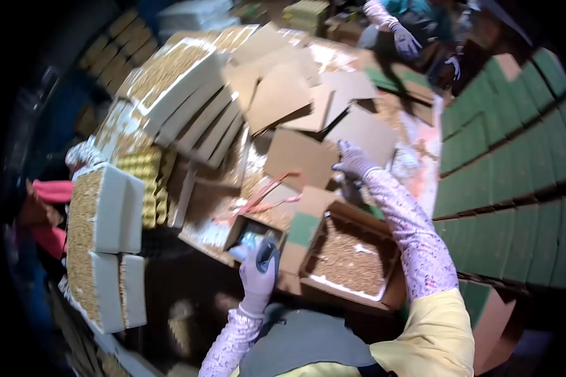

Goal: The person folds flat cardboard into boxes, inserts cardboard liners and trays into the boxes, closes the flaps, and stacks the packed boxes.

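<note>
My left hand point(258, 279), in a pale glove, is closed around a small dark blue rounded object point(266, 252) whose kind I cannot make out. Just beyond it stands a small cardboard box point(234, 234) with blue and white items inside. My right hand point(355, 159), also gloved, reaches over the brown cardboard sheets point(300, 157), its fingers apart; whether it touches a sheet I cannot tell. Below my right forearm sits an open cardboard carton point(311, 267) with green-marked flaps. It contains a tray filled with tan, grain-like material point(349, 259).
White trays of the tan material point(116, 210) are stacked at the left, near yellow egg-carton-like trays point(144, 182). Pink-red straps point(267, 198) lie on the littered table. Stacked green cartons point(503, 138) line the right side. A co-worker's gloved hand point(405, 43) is at the far side.
</note>
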A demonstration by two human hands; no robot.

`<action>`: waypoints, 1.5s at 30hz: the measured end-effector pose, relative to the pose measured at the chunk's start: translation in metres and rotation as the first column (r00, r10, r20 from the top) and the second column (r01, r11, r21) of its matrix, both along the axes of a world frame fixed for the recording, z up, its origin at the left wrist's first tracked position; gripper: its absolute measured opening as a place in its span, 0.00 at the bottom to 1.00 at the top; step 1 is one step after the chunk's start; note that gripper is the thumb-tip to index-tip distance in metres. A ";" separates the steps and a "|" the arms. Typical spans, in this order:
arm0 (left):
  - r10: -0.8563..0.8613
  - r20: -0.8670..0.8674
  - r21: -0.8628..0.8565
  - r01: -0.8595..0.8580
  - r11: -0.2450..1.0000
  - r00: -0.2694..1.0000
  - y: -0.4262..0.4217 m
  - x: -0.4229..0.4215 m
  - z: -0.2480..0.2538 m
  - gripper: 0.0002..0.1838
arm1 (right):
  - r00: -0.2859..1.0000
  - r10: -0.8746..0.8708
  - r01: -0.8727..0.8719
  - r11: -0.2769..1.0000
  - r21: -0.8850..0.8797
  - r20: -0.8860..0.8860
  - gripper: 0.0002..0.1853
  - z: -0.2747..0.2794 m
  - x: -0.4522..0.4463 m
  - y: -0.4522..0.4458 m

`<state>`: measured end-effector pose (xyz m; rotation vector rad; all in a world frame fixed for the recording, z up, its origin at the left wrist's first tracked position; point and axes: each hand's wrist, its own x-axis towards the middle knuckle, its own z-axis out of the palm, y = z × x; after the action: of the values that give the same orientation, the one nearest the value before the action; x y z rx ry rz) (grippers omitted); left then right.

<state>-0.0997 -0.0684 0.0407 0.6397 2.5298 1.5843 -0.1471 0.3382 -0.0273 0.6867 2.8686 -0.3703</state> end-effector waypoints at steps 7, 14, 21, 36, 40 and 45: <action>-0.226 0.164 -0.696 0.275 0.663 0.960 -0.016 -0.085 -0.108 0.26 | 0.995 0.078 -0.081 0.996 0.042 0.069 0.18 0.036 -0.024 -0.013; -0.109 0.794 -0.073 0.272 0.960 0.599 0.012 -0.079 -0.154 0.20 | 0.972 -0.134 0.131 0.991 -0.029 -0.193 0.17 0.080 0.060 -0.004; 0.081 0.155 -0.600 0.029 0.799 0.985 0.016 -0.055 -0.099 0.14 | 0.795 -0.260 0.168 0.963 -0.212 -0.549 0.17 0.094 0.138 -0.019; -0.298 -0.298 0.069 0.332 0.941 0.907 0.062 0.046 0.096 0.13 | 0.756 -0.401 0.483 0.875 0.026 -0.518 0.21 0.103 0.267 -0.059; -0.682 -0.345 -0.327 0.598 0.731 0.645 0.097 0.073 0.081 0.26 | 0.739 -0.323 0.436 0.898 0.054 -0.591 0.23 0.131 0.284 -0.074; -0.325 -0.251 0.153 0.368 0.917 0.912 0.125 0.039 0.111 0.36 | -0.135 -0.624 0.113 0.762 -0.638 -0.769 0.17 0.204 0.301 -0.114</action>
<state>-0.0612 0.0561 0.1520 1.2786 2.2344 1.7189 0.1542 0.2245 0.1771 1.8179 3.2267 -2.4663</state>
